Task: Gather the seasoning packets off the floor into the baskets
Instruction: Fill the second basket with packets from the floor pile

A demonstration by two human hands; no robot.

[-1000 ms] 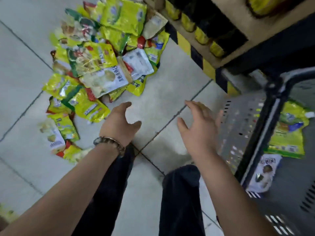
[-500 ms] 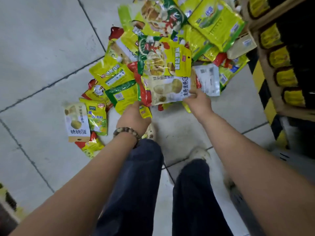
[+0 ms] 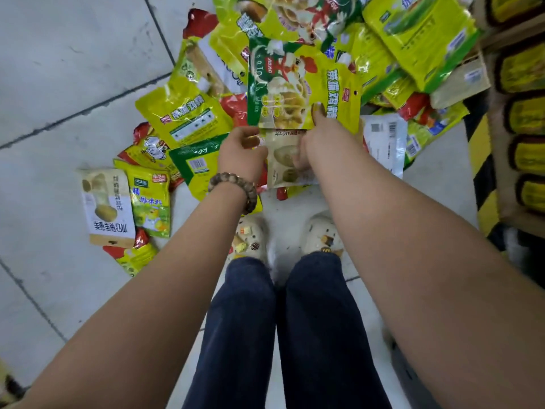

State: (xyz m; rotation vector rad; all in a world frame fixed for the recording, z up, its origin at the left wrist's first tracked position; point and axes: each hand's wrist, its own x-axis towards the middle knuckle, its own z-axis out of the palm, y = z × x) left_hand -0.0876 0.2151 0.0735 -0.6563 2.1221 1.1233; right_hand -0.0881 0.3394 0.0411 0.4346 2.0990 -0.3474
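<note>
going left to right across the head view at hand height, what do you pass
white-and-tan packet, green-yellow packet, left hand holding a pale packet, right hand pinching the chicken packet, white barcode packet, striped shelf edge

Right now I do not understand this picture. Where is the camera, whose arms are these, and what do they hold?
There is no machine: a person wears a camera on the head, so this one view looks down along their own arms to the grey tiled floor. Many seasoning packets lie there in a loose heap, mostly yellow and green. The right hand pinches a green and yellow rooster packet, thumb on top. The left hand, with a bead bracelet on its wrist, seems to grip the edge of a pale packet just under it. Below are the person's pale shoes.
</note>
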